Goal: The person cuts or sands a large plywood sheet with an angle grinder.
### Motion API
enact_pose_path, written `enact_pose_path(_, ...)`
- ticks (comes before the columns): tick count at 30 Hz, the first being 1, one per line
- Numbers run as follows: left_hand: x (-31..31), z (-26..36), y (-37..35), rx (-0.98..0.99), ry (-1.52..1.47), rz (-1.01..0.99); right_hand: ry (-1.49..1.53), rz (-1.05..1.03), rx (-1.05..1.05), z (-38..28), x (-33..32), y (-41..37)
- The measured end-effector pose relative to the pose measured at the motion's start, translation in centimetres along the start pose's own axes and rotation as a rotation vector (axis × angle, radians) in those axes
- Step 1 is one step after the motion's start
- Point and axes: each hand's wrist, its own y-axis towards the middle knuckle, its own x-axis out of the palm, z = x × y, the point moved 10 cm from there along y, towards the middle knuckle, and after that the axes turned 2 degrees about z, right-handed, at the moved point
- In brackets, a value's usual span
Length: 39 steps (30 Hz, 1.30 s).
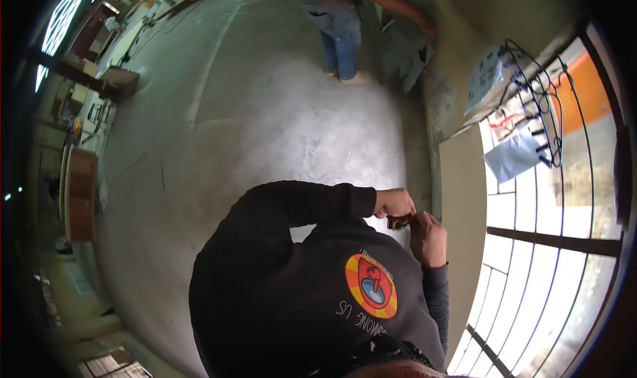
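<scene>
Close together in front of my chest, both hands work at a small dark brown and black thing with a yellow patch (396, 223); its kind does not show clearly. My left hand (394, 203) reaches across from the left in a black sleeve, its fingers closed over the top of the thing. Beside it on the right, my right hand (430, 240) is curled, its thumb and fingertips pinched at the thing's right end. Much of the thing is hidden by my fingers.
A light ledge (461, 179) runs along the right, below a barred window (524, 272). Black hooks and cables (541, 106) hang there with papers. Ahead, a person in blue jeans (342, 40) stands by grey panels (410, 56). A brown-sided table (81, 195) stands at left.
</scene>
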Motion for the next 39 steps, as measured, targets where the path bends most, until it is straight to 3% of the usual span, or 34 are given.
enact_pose_path(7, 0.2, 0.9, -2.0, 0.07, -0.056, -0.159, 0.187, 0.208, -0.105, -0.9, -1.2, -0.1)
enact_pose_path(10, 0.1, 2.2, -3.1, 0.153, 0.064, -0.17, 0.489, 0.238, 0.067, 1.8, 0.2, -0.7)
enact_pose_path(17, 0.3, 5.4, -6.0, 0.315, 0.184, -0.121, 0.414, 0.29, 0.089, 2.2, 0.3, -0.8)
enact_pose_path(21, 0.5, 7.0, -7.2, 0.451, 0.269, -0.022, 0.414, 0.268, 0.132, 2.1, -0.4, -0.9)
enact_pose_path(23, 0.6, 9.5, -9.3, 0.629, 0.644, 0.188, 0.395, 0.222, 0.185, 2.5, 0.1, -1.1)
enact_pose_path(27, 1.3, 10.4, -10.3, 0.843, 0.783, 0.383, 0.48, 0.324, 0.149, 2.5, -0.7, -1.4)
enact_pose_path(39, 2.6, 11.8, -12.5, 0.945, 0.837, 0.623, 0.278, 0.457, 0.059, 0.0, -3.3, -1.1)
